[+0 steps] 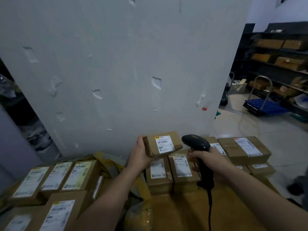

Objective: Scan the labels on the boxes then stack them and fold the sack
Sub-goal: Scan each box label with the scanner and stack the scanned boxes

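Note:
My left hand [139, 155] grips a small cardboard box [162, 144] from its left end and holds it up, white barcode label facing me. My right hand [208, 161] grips the handle of a black corded barcode scanner [197, 144], whose head sits just right of the held box. Below them stand labelled boxes [181, 172] in a row, with larger ones [245, 150] stacked at the right. Several more labelled boxes [55, 179] lie at the lower left. A crumpled yellow sack [115, 165] lies between the two groups.
A white wall [116, 72] rises straight behind the boxes. To the right, a tiled floor holds a blue platform trolley [265, 105], and dark shelving [280, 52] carries cartons. The scanner's cable [209, 209] hangs down over a brown surface.

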Available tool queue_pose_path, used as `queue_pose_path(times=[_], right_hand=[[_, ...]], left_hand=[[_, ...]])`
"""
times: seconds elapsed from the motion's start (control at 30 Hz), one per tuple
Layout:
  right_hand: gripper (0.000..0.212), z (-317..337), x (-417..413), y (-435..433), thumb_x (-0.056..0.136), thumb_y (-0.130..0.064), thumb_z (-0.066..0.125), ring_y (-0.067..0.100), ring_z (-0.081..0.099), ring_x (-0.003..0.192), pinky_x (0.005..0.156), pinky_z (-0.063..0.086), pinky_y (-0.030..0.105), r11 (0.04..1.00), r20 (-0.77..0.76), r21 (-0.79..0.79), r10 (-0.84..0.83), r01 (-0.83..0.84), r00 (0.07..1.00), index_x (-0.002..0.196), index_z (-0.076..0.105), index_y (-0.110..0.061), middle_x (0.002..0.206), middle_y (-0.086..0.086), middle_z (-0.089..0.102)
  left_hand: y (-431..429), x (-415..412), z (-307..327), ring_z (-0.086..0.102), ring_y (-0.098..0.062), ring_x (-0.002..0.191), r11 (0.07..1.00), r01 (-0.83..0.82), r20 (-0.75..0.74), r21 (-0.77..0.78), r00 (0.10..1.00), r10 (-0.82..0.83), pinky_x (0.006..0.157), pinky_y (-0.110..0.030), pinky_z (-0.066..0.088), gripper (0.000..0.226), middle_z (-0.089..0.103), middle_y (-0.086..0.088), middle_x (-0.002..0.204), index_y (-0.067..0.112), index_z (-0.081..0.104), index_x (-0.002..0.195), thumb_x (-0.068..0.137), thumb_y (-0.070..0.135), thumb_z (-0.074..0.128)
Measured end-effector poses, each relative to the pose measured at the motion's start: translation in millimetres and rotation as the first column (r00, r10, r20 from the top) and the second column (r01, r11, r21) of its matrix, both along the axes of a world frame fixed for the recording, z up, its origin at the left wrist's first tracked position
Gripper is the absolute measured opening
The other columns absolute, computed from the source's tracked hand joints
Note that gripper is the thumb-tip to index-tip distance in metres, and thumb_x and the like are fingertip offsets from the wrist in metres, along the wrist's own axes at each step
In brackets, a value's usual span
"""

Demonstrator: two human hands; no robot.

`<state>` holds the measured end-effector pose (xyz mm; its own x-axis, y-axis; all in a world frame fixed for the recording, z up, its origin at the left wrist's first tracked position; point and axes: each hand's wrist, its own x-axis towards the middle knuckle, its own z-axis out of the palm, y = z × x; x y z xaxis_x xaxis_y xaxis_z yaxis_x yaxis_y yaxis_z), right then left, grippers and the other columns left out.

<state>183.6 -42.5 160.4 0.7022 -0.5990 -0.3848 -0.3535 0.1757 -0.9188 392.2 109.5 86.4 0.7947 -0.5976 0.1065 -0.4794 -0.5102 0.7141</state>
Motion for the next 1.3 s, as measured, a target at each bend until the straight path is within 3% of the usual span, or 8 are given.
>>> queue_pose_path(times=[0.1, 0.17, 0.3, 0.47, 0.7, 0.87, 1.03, 1.3], right_hand=[[0.040, 11.2, -2.6, 11.4, 0.089, -0.005, 0.071, 0.029, 0.069, 0.102, 0.064, 0.059, 0.033, 1.000, 0.002, 0.022, 0.007, -0.007, 1.000, 0.125, 0.058, -0.015, 0.117, 0.018, 0.067], [0.036, 19.1, -2.7, 19.4, 0.089, -0.003, 0.069, 0.031, 0.070, 0.102, 0.066, 0.059, 0.035, 0.999, -0.004, 0.038, 0.017, -0.016, 1.000, 0.122, 0.059, -0.014, 0.114, 0.020, 0.067], [0.022, 31.0, -6.6, 36.4, 0.091, -0.001, 0.066, 0.031, 0.070, 0.098, 0.069, 0.058, 0.038, 0.996, -0.001, 0.086, 0.020, -0.019, 1.000, 0.111, 0.061, -0.009, 0.106, 0.020, 0.069], [0.016, 34.9, -13.9, 61.2, 0.091, -0.002, 0.065, 0.031, 0.068, 0.091, 0.068, 0.055, 0.039, 0.996, -0.006, 0.049, 0.079, -0.078, 0.997, 0.104, 0.064, -0.012, 0.092, 0.015, 0.068], [0.016, 42.4, -19.6, 76.5, 0.092, 0.001, 0.061, 0.028, 0.061, 0.083, 0.061, 0.053, 0.034, 0.992, -0.014, 0.077, 0.103, -0.101, 0.995, 0.106, 0.061, -0.006, 0.091, 0.017, 0.059], [0.019, 38.4, -29.6, 82.7, 0.091, -0.001, 0.064, 0.030, 0.062, 0.082, 0.071, 0.054, 0.039, 0.990, -0.062, 0.040, 0.136, -0.133, 0.989, 0.108, 0.060, -0.009, 0.089, 0.017, 0.062], [0.022, 37.5, -32.6, 84.4, 0.092, -0.005, 0.066, 0.031, 0.069, 0.098, 0.078, 0.060, 0.042, 0.993, -0.068, -0.058, 0.102, -0.106, 0.992, 0.106, 0.060, -0.022, 0.104, 0.017, 0.066], [0.019, 40.0, -39.4, 76.4, 0.093, -0.004, 0.064, 0.033, 0.064, 0.089, 0.070, 0.056, 0.038, 0.989, -0.051, 0.090, 0.123, -0.118, 0.991, 0.110, 0.057, -0.010, 0.093, 0.018, 0.063]], left_hand=[[-1.5, -1.6, -3.1, 0.060, -0.026, 0.116, 1.000, -0.003, 0.056, 0.024, 0.998, 0.002, 0.086, -0.039, 0.055, 0.100, 0.058, -0.001, 0.130, 0.027, 0.024, 0.142, 0.068, 0.044, 0.089], [-3.5, -4.2, -2.0, 0.053, -0.030, 0.126, 0.999, 0.006, 0.069, 0.054, 0.998, -0.010, 0.098, -0.045, 0.052, 0.115, 0.050, -0.007, 0.142, 0.025, 0.011, 0.155, 0.070, 0.047, 0.087], [-6.2, -7.3, 4.3, 0.041, -0.028, 0.138, 0.997, 0.025, 0.139, 0.077, 0.990, -0.036, 0.108, -0.050, 0.045, 0.123, 0.038, -0.005, 0.154, 0.025, 0.003, 0.158, 0.070, 0.058, 0.083], [-3.1, -6.1, 7.3, 0.053, -0.023, 0.124, 0.991, 0.065, 0.191, 0.113, 0.978, -0.086, 0.096, -0.045, 0.054, 0.111, 0.042, -0.002, 0.148, 0.028, 0.013, 0.152, 0.070, 0.066, 0.078], [8.1, -12.8, 1.2, 0.058, -0.016, 0.104, 0.991, 0.071, 0.300, 0.117, 0.948, -0.103, 0.079, -0.027, 0.050, 0.078, 0.048, 0.000, 0.131, 0.025, 0.031, 0.131, 0.077, 0.052, 0.080], [13.2, -16.8, 1.5, 0.059, -0.017, 0.105, 0.990, 0.086, 0.316, 0.113, 0.941, -0.117, 0.077, -0.026, 0.051, 0.079, 0.049, -0.002, 0.132, 0.023, 0.031, 0.135, 0.079, 0.050, 0.079], [15.4, -15.5, -1.1, 0.058, -0.018, 0.106, 0.981, 0.097, 0.288, 0.167, 0.947, -0.142, 0.076, -0.026, 0.049, 0.083, 0.048, -0.001, 0.133, 0.023, 0.029, 0.136, 0.077, 0.051, 0.080], [16.9, -14.2, -12.3, 0.057, -0.019, 0.100, 0.979, 0.104, 0.335, 0.178, 0.929, -0.159, 0.074, -0.030, 0.051, 0.082, 0.049, -0.003, 0.126, 0.022, 0.030, 0.138, 0.077, 0.036, 0.084]])
